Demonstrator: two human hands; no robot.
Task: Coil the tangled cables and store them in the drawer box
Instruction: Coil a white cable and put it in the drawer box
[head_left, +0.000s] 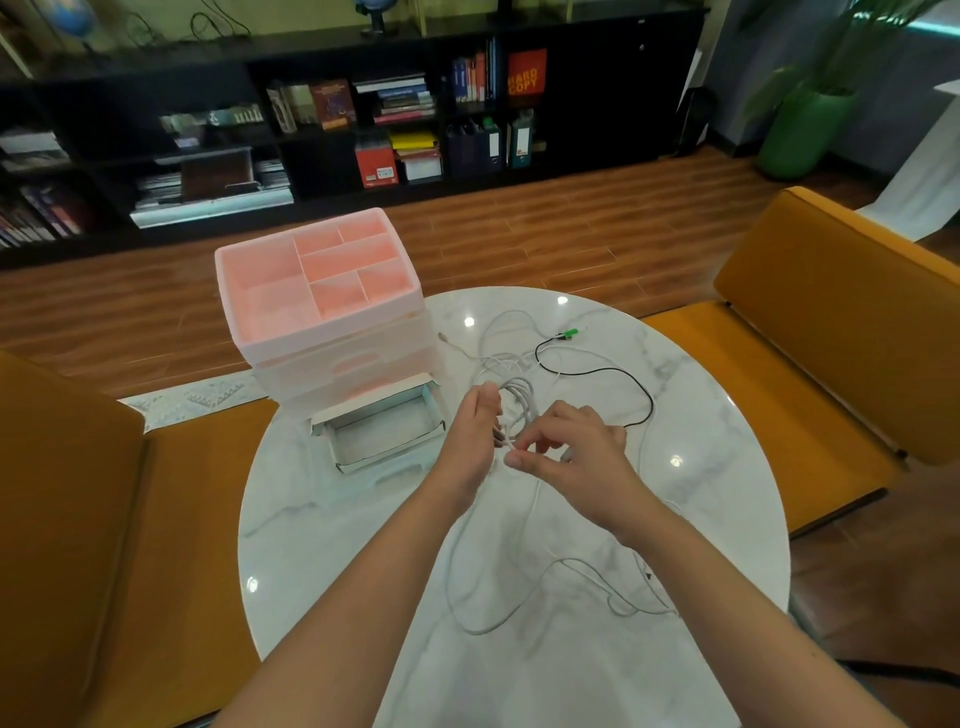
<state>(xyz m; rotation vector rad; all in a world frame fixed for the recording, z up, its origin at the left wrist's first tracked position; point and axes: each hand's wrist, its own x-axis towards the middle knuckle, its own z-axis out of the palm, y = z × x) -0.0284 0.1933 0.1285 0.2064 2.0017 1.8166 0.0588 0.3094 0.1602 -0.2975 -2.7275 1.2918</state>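
My left hand grips a small coil of white cable held upright above the round marble table. My right hand pinches the same cable's free strand just beside the coil. The rest of that white cable trails in loose loops toward the table's near edge. A black cable with a green plug and more tangled white cable lie beyond my hands. The pink-topped drawer box stands at the table's left, its bottom drawer pulled out with nothing visible inside.
Yellow armchairs stand on the left and right of the table. A black bookshelf lines the far wall across a wooden floor. A green planter stands at the back right.
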